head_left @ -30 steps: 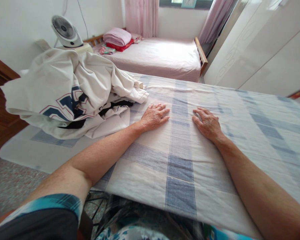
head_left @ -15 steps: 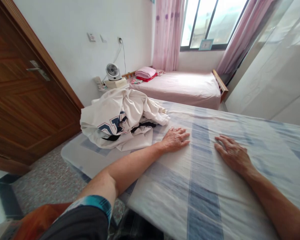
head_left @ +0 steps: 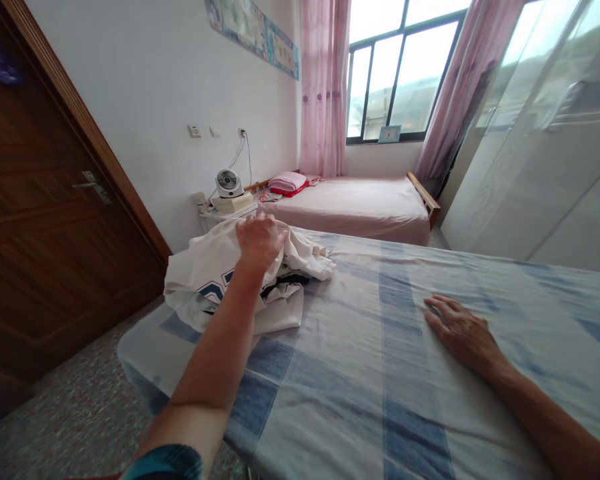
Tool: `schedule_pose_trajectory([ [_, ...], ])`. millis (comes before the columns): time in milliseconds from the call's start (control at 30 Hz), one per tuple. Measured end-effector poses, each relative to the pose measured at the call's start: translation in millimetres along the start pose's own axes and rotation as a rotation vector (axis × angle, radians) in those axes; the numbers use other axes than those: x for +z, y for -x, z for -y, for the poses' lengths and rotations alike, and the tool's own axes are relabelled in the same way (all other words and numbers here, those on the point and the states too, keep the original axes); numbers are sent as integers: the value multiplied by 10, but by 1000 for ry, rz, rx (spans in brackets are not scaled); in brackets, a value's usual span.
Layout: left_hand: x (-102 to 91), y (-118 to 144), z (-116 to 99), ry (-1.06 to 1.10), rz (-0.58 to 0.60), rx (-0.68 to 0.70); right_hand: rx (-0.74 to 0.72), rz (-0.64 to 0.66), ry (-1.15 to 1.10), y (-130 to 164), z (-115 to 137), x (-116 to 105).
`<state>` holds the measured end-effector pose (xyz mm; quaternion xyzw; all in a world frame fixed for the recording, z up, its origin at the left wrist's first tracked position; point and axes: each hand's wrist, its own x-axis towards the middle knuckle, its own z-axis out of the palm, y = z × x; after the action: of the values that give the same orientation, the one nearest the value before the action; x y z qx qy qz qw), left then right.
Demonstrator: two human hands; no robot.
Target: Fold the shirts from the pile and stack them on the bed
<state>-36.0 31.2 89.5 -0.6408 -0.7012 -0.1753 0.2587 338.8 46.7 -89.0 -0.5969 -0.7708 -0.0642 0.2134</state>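
Lying bunched at the left end of the cloth-covered worktop (head_left: 340, 400), the navy-lettered white garment (head_left: 207, 260) is under the left hand (head_left: 260, 240); from here I can't tell whether those curled fingers pinch it. Taking hold seems the step, and lifting would call for a secure grip. The right hand (head_left: 460, 331) rests apart, fingers loosely extended, holding nothing.

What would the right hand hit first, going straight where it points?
The way looks free over the checked cloth to its far edge, possibly brushing the white clothes; depth is unclear.
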Motion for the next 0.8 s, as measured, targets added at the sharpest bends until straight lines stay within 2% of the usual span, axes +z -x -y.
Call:
schedule_pose_trajectory([
  [133,26,-46,337,-81,125,-154,11,-1,3,4,12,-3],
  [367,82,-55,585,-121,141,-196,13,3,23,4,3,9],
  [633,47,-66,527,21,244,-285,15,5,18,11,4,12],
  [700,17,-60,489,38,208,-263,15,7,18,13,11,7],
  [800,-81,-51,405,39,76,-250,12,-3,15,16,29,-2],
])
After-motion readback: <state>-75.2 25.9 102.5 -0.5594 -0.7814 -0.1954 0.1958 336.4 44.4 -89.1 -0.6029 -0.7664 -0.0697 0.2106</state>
